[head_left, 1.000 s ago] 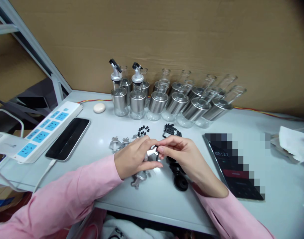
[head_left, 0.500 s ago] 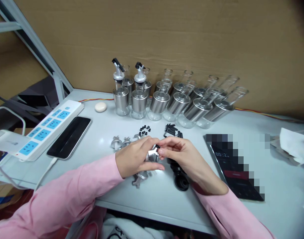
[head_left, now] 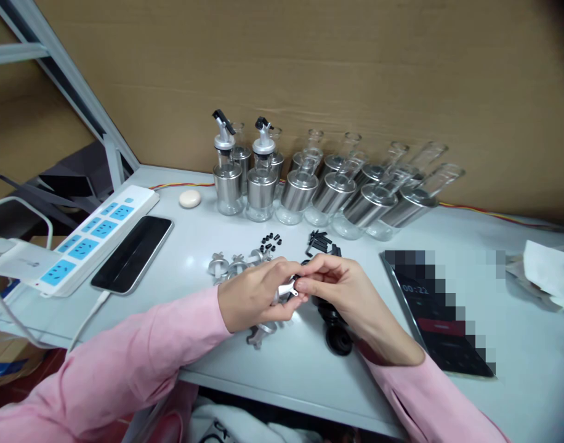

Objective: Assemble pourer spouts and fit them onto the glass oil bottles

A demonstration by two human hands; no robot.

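Note:
My left hand [head_left: 257, 294] is closed round a silver spout [head_left: 286, 290] above the table. My right hand [head_left: 335, 277] pinches a small black piece at the tip of that spout; the fingers hide most of it. Silver spout parts [head_left: 262, 334] lie beneath and left of my left hand. Several tiny black caps [head_left: 269, 242] are scattered just behind the hands, with a pile of thin black levers [head_left: 319, 241] to their right. Black round stoppers [head_left: 338, 338] lie partly under my right wrist.
Glass bottles with steel sleeves [head_left: 300, 191] stand in rows at the back, two topped with spouts. A power strip [head_left: 97, 240], a phone [head_left: 133, 253] and a white oval object [head_left: 189, 199] lie left; a tablet [head_left: 434, 314] and a white packet [head_left: 547, 274] lie right.
The fingers of my left hand have curled in closer round the spout. My right fingertips remain at its tip. The whole view has shifted slightly.

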